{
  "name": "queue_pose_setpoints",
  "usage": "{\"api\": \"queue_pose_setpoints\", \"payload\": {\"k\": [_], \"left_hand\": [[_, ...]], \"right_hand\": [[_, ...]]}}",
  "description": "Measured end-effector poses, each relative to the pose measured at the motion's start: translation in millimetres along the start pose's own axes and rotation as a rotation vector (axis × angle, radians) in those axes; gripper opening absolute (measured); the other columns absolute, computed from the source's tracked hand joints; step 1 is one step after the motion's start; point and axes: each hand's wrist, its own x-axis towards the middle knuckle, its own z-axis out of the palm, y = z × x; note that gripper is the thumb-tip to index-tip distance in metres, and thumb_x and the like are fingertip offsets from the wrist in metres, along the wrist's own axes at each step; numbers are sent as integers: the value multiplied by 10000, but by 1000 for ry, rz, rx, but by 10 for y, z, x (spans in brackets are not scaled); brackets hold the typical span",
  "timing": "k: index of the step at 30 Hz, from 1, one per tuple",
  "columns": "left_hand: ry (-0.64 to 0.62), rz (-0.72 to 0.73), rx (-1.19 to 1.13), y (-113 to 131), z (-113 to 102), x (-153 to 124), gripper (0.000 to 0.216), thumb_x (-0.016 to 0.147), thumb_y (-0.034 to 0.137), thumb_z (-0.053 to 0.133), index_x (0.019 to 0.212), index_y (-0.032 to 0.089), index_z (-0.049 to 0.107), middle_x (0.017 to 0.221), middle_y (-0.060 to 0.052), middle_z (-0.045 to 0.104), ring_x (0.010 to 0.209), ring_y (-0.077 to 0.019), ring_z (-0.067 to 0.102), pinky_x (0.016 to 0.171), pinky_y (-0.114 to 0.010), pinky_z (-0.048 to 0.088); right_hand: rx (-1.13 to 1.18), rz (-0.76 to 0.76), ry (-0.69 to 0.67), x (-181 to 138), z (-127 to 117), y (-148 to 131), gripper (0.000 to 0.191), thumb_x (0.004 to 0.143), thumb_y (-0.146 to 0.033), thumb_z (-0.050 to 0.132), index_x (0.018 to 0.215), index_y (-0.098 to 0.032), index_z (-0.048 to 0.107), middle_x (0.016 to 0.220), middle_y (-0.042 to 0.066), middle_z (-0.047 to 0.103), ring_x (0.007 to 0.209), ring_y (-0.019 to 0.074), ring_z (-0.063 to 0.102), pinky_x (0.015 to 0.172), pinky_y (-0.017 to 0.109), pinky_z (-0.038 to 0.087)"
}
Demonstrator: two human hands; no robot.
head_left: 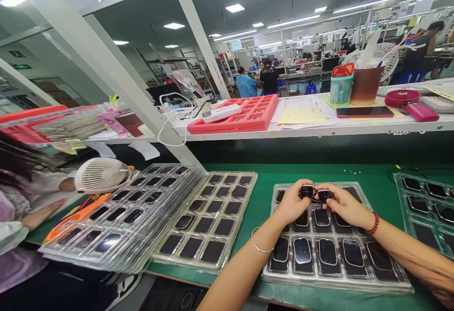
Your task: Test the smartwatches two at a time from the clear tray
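Observation:
A clear plastic tray (pixel 397 286) lies on the green mat in front of me, its pockets filled with several dark, glossy, rounded-rectangle parts. My left hand (pixel 292 203) pinches one such dark part (pixel 307 191) over the tray's far row. My right hand (pixel 344 205), with a red bead bracelet on the wrist, pinches another dark part (pixel 324 195) right beside it. Both hands rest on the tray and nearly touch each other.
A stack of clear trays (pixel 205 216) with empty dark pockets lies to the left, another tray (pixel 425 207) at the right edge. A co-worker's arm and a small white fan (pixel 101 175) are far left. A shelf behind carries a red tray (pixel 248 112), papers, phone and cups.

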Motion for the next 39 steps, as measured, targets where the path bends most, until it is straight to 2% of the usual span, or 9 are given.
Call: {"api": "queue_pose_setpoints", "payload": {"k": [3, 6, 10, 13, 17, 23, 31, 35, 39], "left_hand": [[-12, -1, 36, 6, -9, -9, 429, 723, 63, 533, 1131, 195, 536, 1035, -45, 626, 831, -144, 595, 743, -256, 474], [-22, -1, 41, 0, -8, -4, 357, 743, 69, 501, 1076, 183, 561, 980, -39, 629, 748, -126, 584, 715, -256, 471], [-13, 23, 16, -13, 5, 8, 405, 695, 20, 492, 1062, 180, 552, 993, -40, 626, 850, -150, 592, 752, -255, 465], [-4, 21, 3, -19, 9, 5, 426, 691, 23, 506, 1083, 185, 543, 1024, -42, 625, 886, -158, 592, 773, -259, 465], [-19, 8, -13, -41, 4, 4, 343, 738, 71, 498, 1059, 179, 553, 996, -49, 626, 816, -151, 598, 726, -260, 478], [-4, 44, 26, -107, -5, 30, 450, 670, 7, 470, 1073, 192, 543, 1008, -41, 613, 915, -167, 582, 750, -249, 468], [-17, 52, 28, -122, 2, 25, 468, 679, 6, 438, 1096, 193, 541, 1011, -44, 608, 883, -156, 583, 751, -257, 468], [-4, 65, 32, -111, -1, 26, 463, 682, 7, 457, 1097, 196, 543, 1037, -45, 608, 892, -154, 581, 754, -251, 463], [-4, 44, 33, -92, 0, 19, 418, 708, 34, 494, 1090, 194, 548, 998, -39, 618, 830, -145, 582, 718, -243, 463]], "right_hand": [[18, 45, 12, 10, -14, 18, 397, 845, -128, 400, 1227, -226, 451, 1102, 64, 579, 762, 150, 611, 602, 273, 488], [30, 25, 23, 18, -9, 40, 426, 815, -106, 429, 1222, -226, 454, 1118, 58, 579, 785, 149, 609, 672, 290, 504], [9, -4, 35, 13, 9, 37, 453, 771, -107, 504, 1207, -226, 476, 1091, 54, 598, 855, 177, 606, 760, 318, 510], [-1, 5, 27, 6, 6, 19, 459, 778, -112, 494, 1221, -227, 459, 1103, 55, 592, 862, 179, 608, 727, 307, 509], [9, 41, 24, 4, -7, 9, 428, 817, -107, 411, 1230, -219, 433, 1095, 60, 582, 766, 147, 612, 636, 279, 499], [22, -18, 13, 11, 3, 7, 503, 746, -36, 430, 1213, -222, 459, 1122, 53, 566, 815, 144, 597, 801, 322, 500], [21, -32, 3, 7, 0, 21, 535, 746, -31, 424, 1243, -228, 454, 1186, 62, 543, 848, 156, 593, 829, 339, 499], [-17, -27, 13, 7, -7, 38, 504, 775, -80, 491, 1254, -230, 449, 1124, 58, 572, 915, 186, 586, 855, 348, 495], [-2, 0, 5, 2, -10, 39, 458, 818, -103, 449, 1257, -231, 445, 1156, 65, 568, 788, 154, 608, 809, 349, 514]]}}
